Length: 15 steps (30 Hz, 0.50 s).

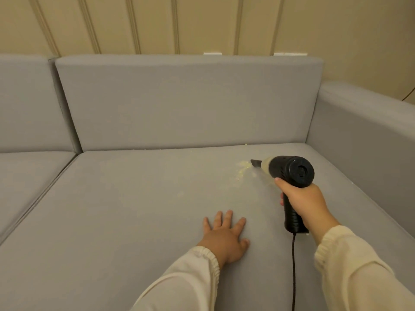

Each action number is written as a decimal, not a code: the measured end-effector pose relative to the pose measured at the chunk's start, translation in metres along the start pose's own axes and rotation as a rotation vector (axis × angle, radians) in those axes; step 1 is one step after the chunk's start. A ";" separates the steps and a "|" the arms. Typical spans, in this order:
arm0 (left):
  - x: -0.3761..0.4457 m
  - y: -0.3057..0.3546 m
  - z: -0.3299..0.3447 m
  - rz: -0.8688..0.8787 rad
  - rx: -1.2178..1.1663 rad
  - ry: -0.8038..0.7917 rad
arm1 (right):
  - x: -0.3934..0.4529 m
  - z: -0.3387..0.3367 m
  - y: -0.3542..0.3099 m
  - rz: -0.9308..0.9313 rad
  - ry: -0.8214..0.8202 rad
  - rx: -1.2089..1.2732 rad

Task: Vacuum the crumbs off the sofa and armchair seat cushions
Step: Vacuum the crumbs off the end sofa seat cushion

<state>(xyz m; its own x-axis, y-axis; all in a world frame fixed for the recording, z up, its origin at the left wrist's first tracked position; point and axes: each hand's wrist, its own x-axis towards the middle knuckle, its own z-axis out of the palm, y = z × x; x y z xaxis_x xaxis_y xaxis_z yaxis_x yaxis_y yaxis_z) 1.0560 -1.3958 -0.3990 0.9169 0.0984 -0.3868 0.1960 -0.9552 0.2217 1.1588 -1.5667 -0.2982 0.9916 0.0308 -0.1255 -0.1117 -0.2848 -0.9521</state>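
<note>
On the seat cushion (pixel 157 198), crumbs (pixel 243 167) lie beyond the vacuum (pixel 289 171) gripped by right-hand fingers (pixel 281 199).

— What stands behind the seating?

— A cream wall (pixel 202 21) with narrow raised vertical mouldings (pixel 132 23) running down it at intervals. To the right the wall (pixel 359 41) is plain.

— Anything fixed to it?

— Two small white pieces (pixel 212 53) show just above the top edge of the grey upholstery, one near the middle, one (pixel 289 54) further right; what they are cannot be told.

— And the light?

— Warm and yellowish, soft, with no hard shadows. It tints the cream surface towards tan.

— Any window or floor?

— Neither is in view. At the far right edge a thin dark curved line (pixel 408 95) crosses the wall; too little shows to name it.
</note>
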 end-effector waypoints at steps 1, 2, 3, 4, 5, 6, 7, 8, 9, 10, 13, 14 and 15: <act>0.000 0.001 0.000 -0.003 0.002 0.002 | -0.002 0.001 0.000 0.014 -0.019 0.008; 0.000 0.000 0.000 -0.005 0.004 0.002 | -0.003 0.002 0.000 0.030 -0.041 0.020; 0.001 0.001 -0.001 -0.003 0.003 0.001 | -0.005 0.003 -0.002 0.043 -0.063 0.030; 0.001 0.000 -0.001 -0.002 0.004 -0.002 | -0.007 0.004 -0.003 0.050 -0.085 0.033; 0.001 0.000 -0.001 -0.002 0.005 -0.005 | -0.008 0.005 -0.005 0.049 -0.100 0.028; 0.001 0.000 -0.001 0.000 0.006 -0.008 | -0.011 0.005 -0.006 0.041 -0.104 0.018; 0.001 0.000 -0.002 -0.001 0.006 -0.009 | -0.013 0.005 -0.008 0.030 -0.102 0.012; 0.001 -0.001 -0.002 -0.002 0.008 -0.010 | -0.015 0.004 -0.008 0.018 -0.090 0.012; 0.001 -0.001 -0.002 -0.003 0.008 -0.010 | -0.017 0.001 -0.009 0.004 -0.071 0.016; 0.001 -0.002 -0.002 -0.004 0.008 -0.012 | -0.018 -0.001 -0.009 -0.009 -0.045 0.014; 0.001 -0.001 -0.002 0.001 0.016 -0.014 | -0.019 -0.010 -0.006 -0.013 0.034 0.013; 0.002 0.000 -0.002 0.001 0.018 -0.016 | -0.020 -0.012 -0.004 0.002 0.039 0.017; 0.002 0.001 -0.002 0.000 0.019 -0.019 | -0.021 -0.015 -0.002 0.014 0.031 0.013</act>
<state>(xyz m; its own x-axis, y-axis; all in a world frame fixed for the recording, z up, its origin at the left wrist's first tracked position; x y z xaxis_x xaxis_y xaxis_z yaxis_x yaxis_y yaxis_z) 1.0584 -1.3961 -0.3977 0.9102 0.0934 -0.4034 0.1892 -0.9604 0.2044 1.1393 -1.5809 -0.2900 0.9914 -0.0026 -0.1308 -0.1265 -0.2730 -0.9537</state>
